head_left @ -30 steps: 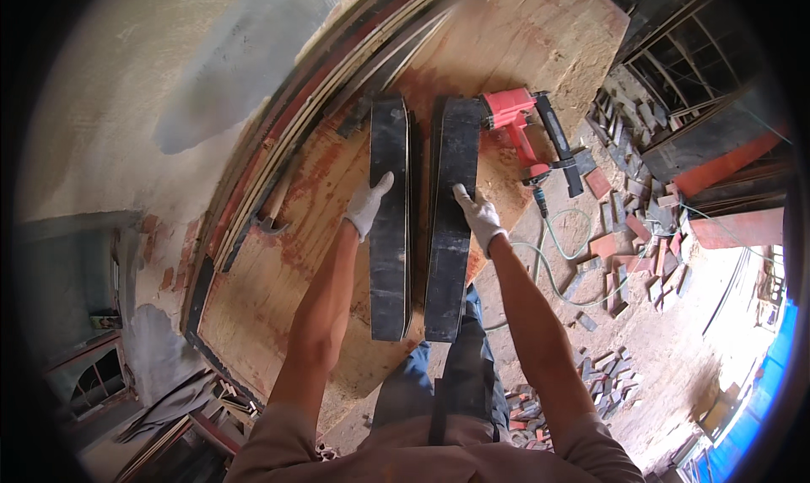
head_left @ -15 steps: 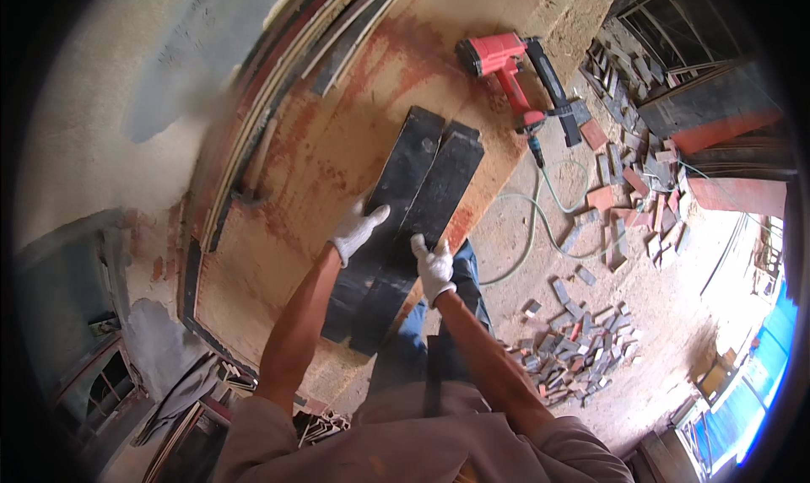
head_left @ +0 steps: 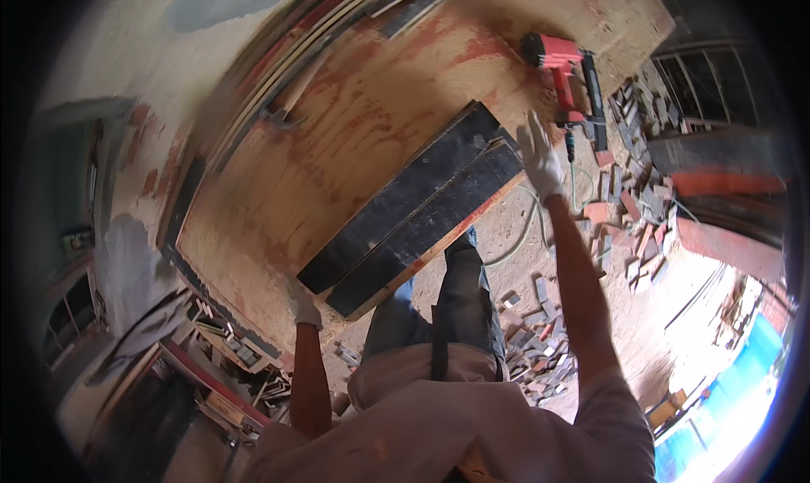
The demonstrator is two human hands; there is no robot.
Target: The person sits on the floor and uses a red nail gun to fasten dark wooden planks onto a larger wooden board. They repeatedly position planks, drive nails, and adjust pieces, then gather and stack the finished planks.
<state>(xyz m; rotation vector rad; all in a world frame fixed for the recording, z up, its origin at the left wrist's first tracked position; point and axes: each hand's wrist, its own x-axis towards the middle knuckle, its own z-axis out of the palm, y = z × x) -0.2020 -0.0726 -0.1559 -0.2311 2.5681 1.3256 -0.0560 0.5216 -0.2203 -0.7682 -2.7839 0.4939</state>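
Note:
Two long black boards lie side by side, slanting across the wooden worktable, with a narrow seam between them. My right hand, in a white glove, is open at their far right end, fingers stretched out and pressing nothing between them. At the opposite, near left end is my gloved left hand, its fingers extended beside the board ends and somewhat blurred. Whether either palm touches the boards is hard to make out. Beyond my right hand a red nail gun with a black magazine rests on the tabletop.
Long strips line the far left side of the worktable, with a hammer beside them. A pale air hose trails over the floor at right. Scattered wood offcuts cover the ground there.
My hands have moved apart from the boards' middle to their opposite ends. In the picture the boards now lie at a flatter slant, and the view has shifted.

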